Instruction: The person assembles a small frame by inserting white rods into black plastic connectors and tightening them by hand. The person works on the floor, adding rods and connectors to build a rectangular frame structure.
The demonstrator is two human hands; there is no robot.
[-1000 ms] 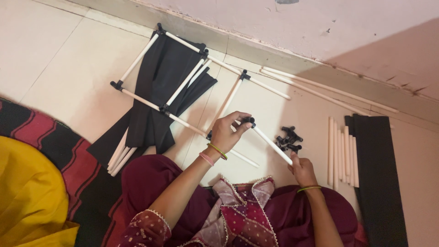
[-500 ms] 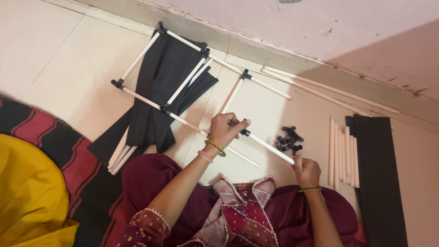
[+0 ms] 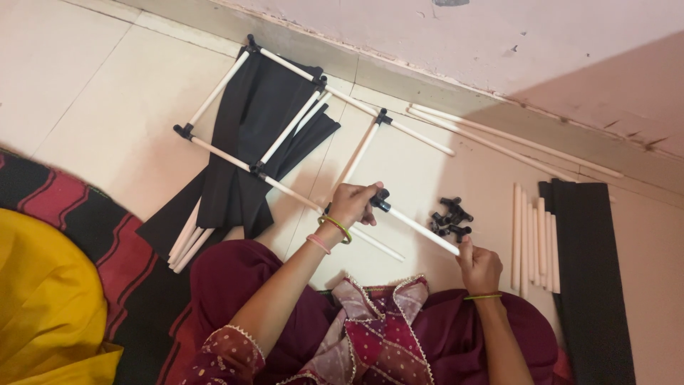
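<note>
A pale tiled floor (image 3: 85, 85) fills most of the view, w/ a pinkish wall (image 3: 541, 50) along the top edge. At lower left a red-and-black striped mat (image 3: 78, 221) is spread, partly covered by a yellow cloth (image 3: 43, 306). A long black fabric roll (image 3: 595, 285) is laid along the right side.

On the floor at centre a part-built frame (image 3: 285, 135) of white tubes & black joints is seen, w/ black fabric sheets (image 3: 242, 164) lying under and through it. Two long white rods (image 3: 513, 142) are laid near the wall base. A row of short white tubes (image 3: 534, 242) is lined up just beside the black roll, approx. parallel to it.

A single white tube (image 3: 420, 228) is held between both hands, slanting down to the right, above the floor near the frame's lower corner. The left hand (image 3: 353, 207) is wrapped closed around the frame end where a black connector (image 3: 381, 201) is fitted on the tube. The right hand (image 3: 479, 265) is curled shut on the tube's lower end.

A small pile of loose black connectors (image 3: 449, 217) is found just beyond the held tube, between it & the short tubes.
</note>
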